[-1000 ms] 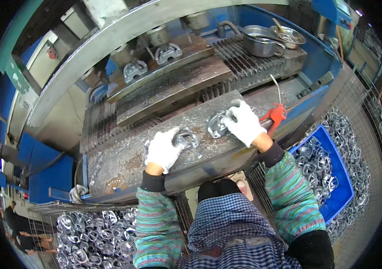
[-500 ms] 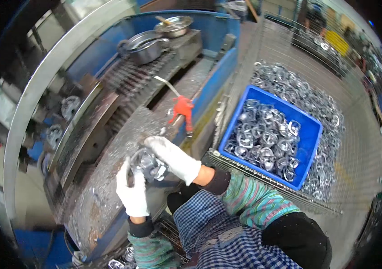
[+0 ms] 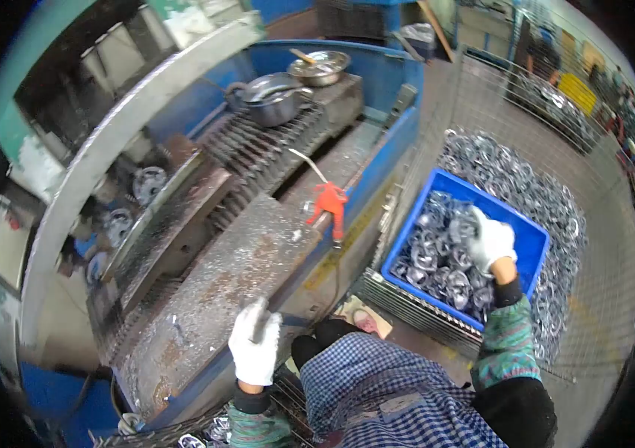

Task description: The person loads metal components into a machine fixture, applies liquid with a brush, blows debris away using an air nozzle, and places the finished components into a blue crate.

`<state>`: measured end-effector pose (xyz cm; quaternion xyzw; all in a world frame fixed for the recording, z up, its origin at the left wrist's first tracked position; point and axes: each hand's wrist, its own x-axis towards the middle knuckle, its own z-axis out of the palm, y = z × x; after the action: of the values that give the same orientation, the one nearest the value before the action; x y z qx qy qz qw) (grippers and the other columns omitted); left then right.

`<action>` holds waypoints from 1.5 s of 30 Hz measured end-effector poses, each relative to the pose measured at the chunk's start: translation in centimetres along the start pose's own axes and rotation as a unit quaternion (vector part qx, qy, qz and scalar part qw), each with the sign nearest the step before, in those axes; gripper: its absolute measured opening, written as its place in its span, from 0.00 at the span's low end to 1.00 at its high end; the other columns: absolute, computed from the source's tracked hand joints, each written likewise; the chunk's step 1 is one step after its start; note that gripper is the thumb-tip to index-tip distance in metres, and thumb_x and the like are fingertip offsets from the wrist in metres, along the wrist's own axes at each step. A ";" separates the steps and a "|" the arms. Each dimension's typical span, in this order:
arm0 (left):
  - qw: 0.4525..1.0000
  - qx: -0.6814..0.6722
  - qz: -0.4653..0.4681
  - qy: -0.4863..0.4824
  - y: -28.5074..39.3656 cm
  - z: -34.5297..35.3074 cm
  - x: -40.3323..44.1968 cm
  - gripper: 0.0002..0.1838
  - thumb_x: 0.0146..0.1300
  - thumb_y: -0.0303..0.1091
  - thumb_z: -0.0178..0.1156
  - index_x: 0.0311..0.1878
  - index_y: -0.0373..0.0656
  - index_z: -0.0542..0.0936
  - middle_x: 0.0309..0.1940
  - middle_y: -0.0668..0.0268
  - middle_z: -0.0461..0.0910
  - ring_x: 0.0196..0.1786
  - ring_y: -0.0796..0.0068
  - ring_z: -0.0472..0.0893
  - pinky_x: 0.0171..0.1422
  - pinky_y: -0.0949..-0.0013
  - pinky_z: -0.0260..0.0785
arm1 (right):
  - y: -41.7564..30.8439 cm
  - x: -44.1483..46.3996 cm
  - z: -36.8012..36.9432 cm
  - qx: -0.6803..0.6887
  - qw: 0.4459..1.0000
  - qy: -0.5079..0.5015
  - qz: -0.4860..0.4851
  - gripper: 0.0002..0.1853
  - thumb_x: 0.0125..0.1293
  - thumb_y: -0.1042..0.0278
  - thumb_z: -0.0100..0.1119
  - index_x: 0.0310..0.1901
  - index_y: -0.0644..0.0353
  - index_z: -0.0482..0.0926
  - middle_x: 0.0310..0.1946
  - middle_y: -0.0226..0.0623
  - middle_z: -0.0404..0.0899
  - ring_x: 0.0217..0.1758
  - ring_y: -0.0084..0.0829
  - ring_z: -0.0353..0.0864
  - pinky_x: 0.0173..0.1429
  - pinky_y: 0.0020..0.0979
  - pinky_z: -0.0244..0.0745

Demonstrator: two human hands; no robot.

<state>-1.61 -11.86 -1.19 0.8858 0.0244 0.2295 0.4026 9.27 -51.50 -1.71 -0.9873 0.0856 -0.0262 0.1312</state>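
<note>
Over the right part of the blue bin (image 3: 469,315) is my right hand (image 3: 492,240) in a white glove, its fingers bent down among the shiny metal parts (image 3: 437,243); its fingertips are blurred and what they hold, if anything, is hidden. My left hand (image 3: 255,342), also gloved, hovers at the front edge of the worn metal plate (image 3: 213,299) with its fingers apart and nothing in them. A red air gun (image 3: 329,207) hangs at the plate's right end.
A pot (image 3: 273,104) and a metal bowl (image 3: 320,69) stand at the back of the machine. Two metal parts (image 3: 149,184) sit in the machine at left. A wire cage (image 3: 437,317) full of metal parts surrounds the bin.
The metal parts that both hands held together are no longer between them. My right hand has moved right to the bin, and my left hand has opened. The view has turned right.
</note>
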 end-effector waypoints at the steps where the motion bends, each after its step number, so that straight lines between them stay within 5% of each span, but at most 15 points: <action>1: 1.000 0.019 -0.003 0.007 -0.1 -0.3 -0.1 0.17 0.51 0.28 0.65 0.45 0.37 0.79 0.38 0.54 0.79 0.40 0.60 0.79 0.48 0.65 0.70 | 1.1 0.9 0.1 -0.139 0.990 0.006 0.032 0.29 0.50 0.58 0.60 0.56 0.53 0.68 0.43 0.41 0.78 0.47 0.43 0.76 0.56 0.46 0.65; 5: 0.999 0.039 -0.004 0.008 0.1 -1.4 -0.5 0.17 0.51 0.29 0.64 0.46 0.38 0.79 0.37 0.52 0.79 0.42 0.58 0.79 0.49 0.64 0.70 | -0.7 4.1 0.1 -0.156 0.965 0.208 -0.036 0.26 0.53 0.61 0.57 0.55 0.55 0.68 0.48 0.46 0.74 0.50 0.43 0.74 0.58 0.46 0.63; 7: 0.998 0.058 0.014 0.022 -0.7 -1.2 -0.6 0.16 0.51 0.31 0.64 0.45 0.39 0.79 0.36 0.52 0.79 0.41 0.57 0.79 0.48 0.63 0.70 | -5.7 6.4 -1.4 0.026 0.938 0.292 -0.183 0.25 0.54 0.64 0.59 0.55 0.57 0.70 0.48 0.45 0.75 0.51 0.43 0.74 0.57 0.40 0.67; 11: 0.997 0.080 0.003 0.013 -0.2 -1.9 -0.2 0.15 0.50 0.29 0.65 0.43 0.38 0.80 0.37 0.55 0.79 0.39 0.62 0.80 0.46 0.68 0.71 | -17.7 12.3 -2.5 0.210 0.872 0.277 -0.344 0.25 0.57 0.57 0.56 0.55 0.55 0.68 0.50 0.49 0.72 0.52 0.48 0.71 0.56 0.39 0.68; 17: 0.991 0.092 0.042 0.091 -0.3 -3.8 0.2 0.14 0.48 0.29 0.67 0.41 0.40 0.81 0.35 0.54 0.79 0.38 0.57 0.79 0.44 0.63 0.72 | -28.6 21.2 -2.9 0.121 0.935 0.162 -0.290 0.25 0.58 0.60 0.54 0.57 0.54 0.66 0.46 0.48 0.75 0.50 0.45 0.74 0.53 0.41 0.68; 23: 0.985 0.110 0.010 0.131 -1.8 -5.7 0.4 0.12 0.54 0.29 0.63 0.42 0.37 0.80 0.36 0.54 0.79 0.39 0.62 0.79 0.46 0.68 0.71 | -33.0 25.5 -2.1 0.039 0.892 0.324 -0.313 0.07 0.58 0.69 0.48 0.35 0.55 0.77 0.31 0.42 0.79 0.38 0.41 0.79 0.42 0.39 0.73; 30: 0.976 0.107 -0.055 0.182 -4.3 -7.3 -1.0 0.13 0.48 0.27 0.66 0.40 0.38 0.81 0.34 0.53 0.79 0.37 0.58 0.79 0.43 0.65 0.71 | -33.1 24.9 -1.9 0.018 0.872 0.316 -0.374 0.08 0.60 0.69 0.45 0.34 0.57 0.76 0.33 0.46 0.77 0.39 0.44 0.78 0.42 0.41 0.73; 33: 0.968 0.162 -0.019 0.193 -4.3 -8.8 -1.2 0.13 0.50 0.28 0.66 0.40 0.38 0.80 0.35 0.54 0.79 0.37 0.58 0.79 0.42 0.64 0.71 | -32.5 25.3 -2.9 0.121 0.924 0.159 -0.325 0.17 0.64 0.60 0.40 0.40 0.61 0.76 0.39 0.48 0.78 0.42 0.46 0.77 0.46 0.39 0.71; 37: 0.971 0.149 -0.018 0.185 -3.0 -10.9 -1.8 0.13 0.51 0.27 0.64 0.41 0.37 0.79 0.36 0.54 0.80 0.37 0.60 0.80 0.43 0.68 0.72 | -31.8 20.8 -5.2 0.026 0.931 0.219 -0.293 0.17 0.64 0.62 0.42 0.48 0.58 0.76 0.42 0.51 0.77 0.44 0.43 0.79 0.48 0.41 0.73; 39: 0.970 0.151 0.009 0.189 -2.9 -11.5 -2.3 0.14 0.51 0.28 0.65 0.42 0.38 0.79 0.36 0.54 0.79 0.37 0.59 0.80 0.43 0.67 0.72 | -28.4 30.1 -1.3 0.214 0.920 0.165 -0.285 0.19 0.65 0.55 0.49 0.50 0.58 0.76 0.31 0.36 0.79 0.31 0.22 0.75 0.36 0.26 0.71; 40: 0.970 0.144 0.013 0.196 -2.8 -11.6 -2.6 0.14 0.51 0.29 0.65 0.42 0.39 0.79 0.36 0.55 0.79 0.38 0.59 0.80 0.43 0.66 0.72 | -28.0 30.0 -2.0 0.189 0.959 0.104 -0.185 0.21 0.65 0.54 0.50 0.51 0.61 0.75 0.33 0.30 0.79 0.32 0.21 0.73 0.36 0.26 0.69; 41: 0.970 0.137 0.021 0.200 -2.7 -11.8 -3.1 0.14 0.51 0.30 0.65 0.43 0.40 0.79 0.36 0.55 0.79 0.38 0.58 0.80 0.43 0.66 0.72 | -25.8 34.5 1.0 0.416 0.878 0.047 -0.231 0.21 0.65 0.55 0.51 0.51 0.63 0.76 0.38 0.27 0.78 0.37 0.21 0.73 0.42 0.25 0.68; 42: 0.973 0.138 0.004 0.186 -2.7 -12.0 -3.8 0.14 0.51 0.31 0.65 0.43 0.41 0.79 0.37 0.55 0.79 0.39 0.58 0.79 0.43 0.65 0.72 | -24.8 35.6 1.2 0.425 0.890 0.013 -0.166 0.21 0.65 0.58 0.51 0.52 0.65 0.74 0.44 0.29 0.78 0.41 0.22 0.74 0.48 0.24 0.66; 43: 0.975 0.139 -0.007 0.171 -2.7 -12.4 -4.4 0.14 0.52 0.31 0.64 0.43 0.42 0.79 0.37 0.56 0.79 0.39 0.58 0.79 0.44 0.65 0.72 | -21.8 40.2 3.0 0.452 0.851 -0.016 -0.266 0.21 0.64 0.64 0.50 0.56 0.65 0.71 0.50 0.31 0.75 0.50 0.24 0.72 0.56 0.25 0.63; 45: 0.978 0.144 -0.053 0.143 -3.4 -13.5 -6.4 0.15 0.52 0.35 0.64 0.44 0.43 0.79 0.38 0.56 0.79 0.41 0.57 0.79 0.45 0.65 0.72 | -21.3 39.2 3.2 0.402 0.895 0.062 -0.181 0.23 0.62 0.54 0.55 0.51 0.66 0.76 0.45 0.35 0.78 0.46 0.26 0.74 0.52 0.26 0.66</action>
<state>-12.63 -1.58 1.59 0.8899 0.1616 0.3262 0.2748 51.54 -37.35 1.92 -0.8452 -0.1048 -0.1424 0.5043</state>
